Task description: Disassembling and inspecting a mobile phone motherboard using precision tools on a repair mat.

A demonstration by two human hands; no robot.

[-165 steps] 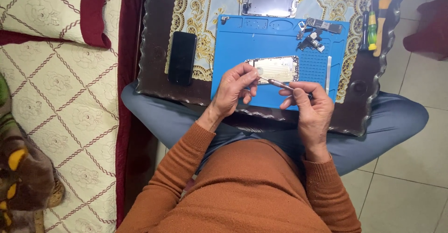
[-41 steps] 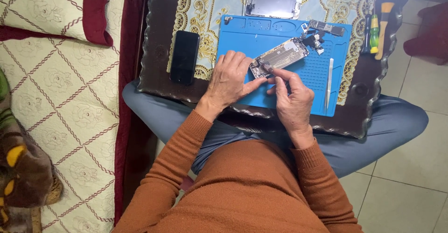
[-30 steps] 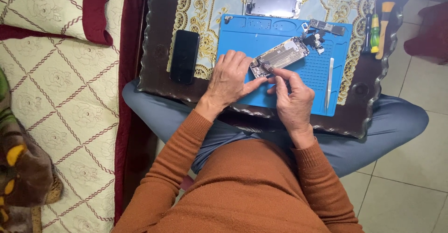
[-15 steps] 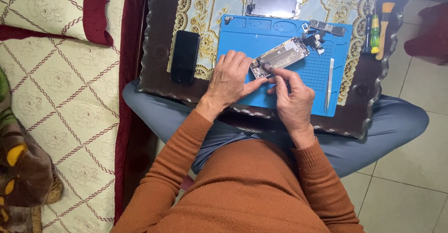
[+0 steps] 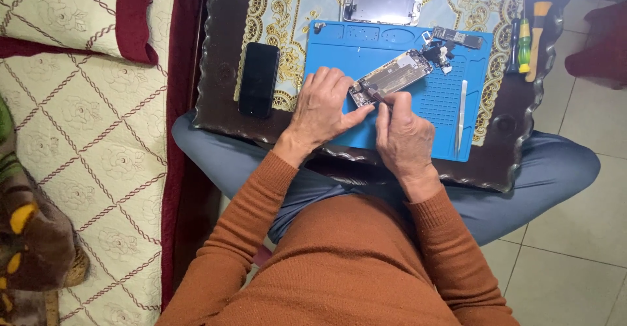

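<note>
Near the worktop's (image 5: 222, 114) front edge, the left hand (image 5: 323, 107) presses flat on the opened phone chassis (image 5: 390, 78) lying on the blue repair mat (image 5: 418, 140); the right hand (image 5: 403, 136) pinches a thin tool (image 5: 377, 96) at it. Left sits a black phone (image 5: 258, 79); farther, a detached screen (image 5: 383, 4).

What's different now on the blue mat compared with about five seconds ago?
The opened phone has turned from lying level near the mat's front edge to slanting, farther up the blue mat. Both hands followed: left hand steadies its lower end, right hand works a thin tool there. Black phone, screen panel and tweezers stayed put.
</note>
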